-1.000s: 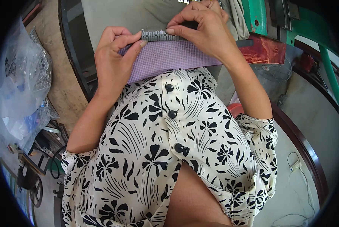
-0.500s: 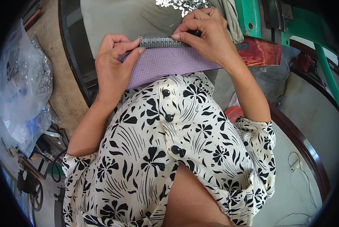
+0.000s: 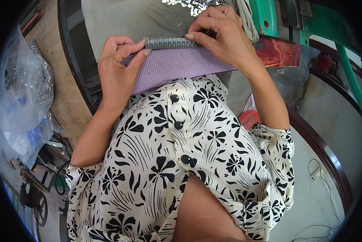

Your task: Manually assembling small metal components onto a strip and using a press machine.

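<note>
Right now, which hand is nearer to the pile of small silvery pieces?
Right. The right hand sits close to the pile, by its right end; the left hand is farther off, below and left in the picture.

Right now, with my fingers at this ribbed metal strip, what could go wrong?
The ribbed metal strip could shift if your left hand, at its left end, slackens. Your right hand has its fingertips close to the strip's projecting metal tips, which might scratch. The loose thin pin beyond the strip could get knocked toward the pile of shiny metal pieces.
</note>
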Available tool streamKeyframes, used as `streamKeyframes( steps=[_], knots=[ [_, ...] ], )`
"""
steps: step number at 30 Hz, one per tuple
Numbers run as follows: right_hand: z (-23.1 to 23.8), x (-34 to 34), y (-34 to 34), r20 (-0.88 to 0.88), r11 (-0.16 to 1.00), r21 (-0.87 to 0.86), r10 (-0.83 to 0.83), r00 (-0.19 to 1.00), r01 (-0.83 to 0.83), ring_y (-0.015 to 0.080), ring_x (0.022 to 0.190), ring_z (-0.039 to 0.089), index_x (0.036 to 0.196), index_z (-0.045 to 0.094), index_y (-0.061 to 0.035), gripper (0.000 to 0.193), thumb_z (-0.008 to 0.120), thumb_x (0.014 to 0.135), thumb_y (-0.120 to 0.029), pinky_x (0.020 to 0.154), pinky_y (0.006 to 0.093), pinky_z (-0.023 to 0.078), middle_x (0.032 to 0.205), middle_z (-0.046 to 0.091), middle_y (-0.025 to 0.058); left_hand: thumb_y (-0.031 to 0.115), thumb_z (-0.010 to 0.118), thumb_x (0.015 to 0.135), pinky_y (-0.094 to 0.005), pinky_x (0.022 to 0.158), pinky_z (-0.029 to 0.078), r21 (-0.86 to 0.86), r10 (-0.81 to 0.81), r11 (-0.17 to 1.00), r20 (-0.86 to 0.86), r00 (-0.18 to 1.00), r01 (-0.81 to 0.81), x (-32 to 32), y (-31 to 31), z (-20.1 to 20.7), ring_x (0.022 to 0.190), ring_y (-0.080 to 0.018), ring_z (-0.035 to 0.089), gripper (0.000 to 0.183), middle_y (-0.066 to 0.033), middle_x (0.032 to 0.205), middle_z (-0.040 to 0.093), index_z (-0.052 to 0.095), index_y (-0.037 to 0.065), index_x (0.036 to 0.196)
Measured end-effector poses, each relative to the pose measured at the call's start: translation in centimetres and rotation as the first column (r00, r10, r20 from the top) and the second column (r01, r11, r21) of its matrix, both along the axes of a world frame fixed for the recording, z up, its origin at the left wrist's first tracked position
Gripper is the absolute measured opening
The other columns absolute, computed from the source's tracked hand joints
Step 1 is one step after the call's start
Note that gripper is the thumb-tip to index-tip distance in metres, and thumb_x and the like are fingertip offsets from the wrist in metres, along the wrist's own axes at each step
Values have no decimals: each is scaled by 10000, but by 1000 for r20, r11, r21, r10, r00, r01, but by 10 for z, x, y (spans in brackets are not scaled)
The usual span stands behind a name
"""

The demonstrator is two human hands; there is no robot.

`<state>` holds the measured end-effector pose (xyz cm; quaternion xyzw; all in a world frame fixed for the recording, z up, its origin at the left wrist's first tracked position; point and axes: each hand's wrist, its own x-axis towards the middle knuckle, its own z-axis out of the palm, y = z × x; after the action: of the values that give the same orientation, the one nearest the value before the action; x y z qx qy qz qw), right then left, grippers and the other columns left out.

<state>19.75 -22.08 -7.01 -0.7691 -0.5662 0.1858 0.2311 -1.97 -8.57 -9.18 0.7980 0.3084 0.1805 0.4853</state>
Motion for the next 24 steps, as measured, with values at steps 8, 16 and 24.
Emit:
streamKeyframes(
  steps=[8, 16, 24],
  knots=[
    [-2, 2, 1, 74, 992, 115, 42, 996, -50, 229, 891, 547, 815, 731, -112, 144, 792, 782, -238, 824, 373, 413, 823, 612, -4, 16, 781, 784, -260, 714, 472, 36, 12, 999, 37, 999, -13, 2, 0, -1, 791, -163, 589, 210, -74, 921, 585, 740, -14, 988],
    [5, 0, 13, -50, 998, 69, 0, 999, 4, 219, 1049, 534, 868, 804, -179, 146, 781, 795, -303, 969, 405, 339, 940, 697, -47, 39, 796, 754, -276, 682, 491, 61, 39, 997, 20, 999, -40, 0, -1, -2, 790, -160, 608, 198, -54, 906, 602, 759, 17, 947],
    [-10, -38, 51, 14, 994, 107, -22, 1000, 20, 255, 1075, 466, 823, 809, -196, 237, 801, 742, -420, 946, 430, 260, 977, 692, -15, 75, 808, 740, -290, 675, 499, 49, 47, 998, 12, 999, -47, -1, 0, -2, 784, -172, 624, 166, -50, 896, 610, 761, 33, 893]
  ],
)
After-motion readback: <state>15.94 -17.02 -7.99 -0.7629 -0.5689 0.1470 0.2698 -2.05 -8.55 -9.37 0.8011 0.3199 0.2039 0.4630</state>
